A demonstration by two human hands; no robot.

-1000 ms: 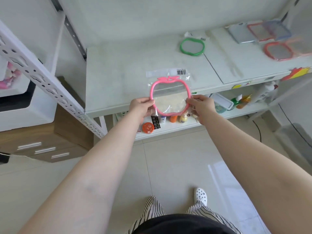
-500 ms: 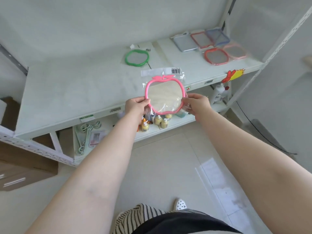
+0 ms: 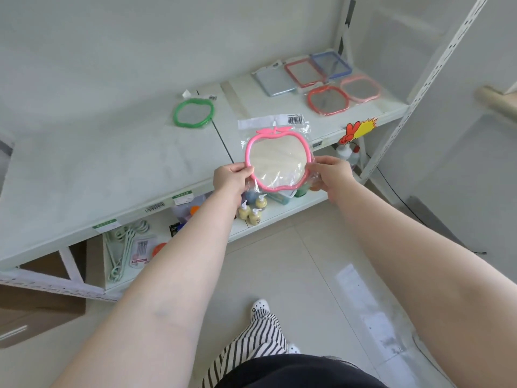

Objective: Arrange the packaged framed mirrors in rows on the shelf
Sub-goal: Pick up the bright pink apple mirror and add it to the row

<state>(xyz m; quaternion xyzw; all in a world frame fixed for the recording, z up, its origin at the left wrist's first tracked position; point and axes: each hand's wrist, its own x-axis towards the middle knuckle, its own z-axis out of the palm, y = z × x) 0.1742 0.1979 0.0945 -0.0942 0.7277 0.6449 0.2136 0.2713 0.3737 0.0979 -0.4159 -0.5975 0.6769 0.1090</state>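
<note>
Pink apple mirror (image 3: 278,161) (bagged) between left hand (image 3: 230,179) and right hand (image 3: 330,175), above shelf (image 3: 112,175).

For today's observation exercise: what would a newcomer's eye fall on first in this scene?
First, the pink apple-shaped mirror in its clear bag, gripped at either side by the left hand and right hand above the shelf's front edge. Next, the green apple mirror lying alone, and the cluster of mirrors at the far right.

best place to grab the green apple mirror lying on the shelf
Probably the near edge of the green apple mirror, coming from the shelf front. It lies flat in its clear bag, so pinch the thick frame rim, not the glass. Both hands now hold the pink apple mirror.
</note>
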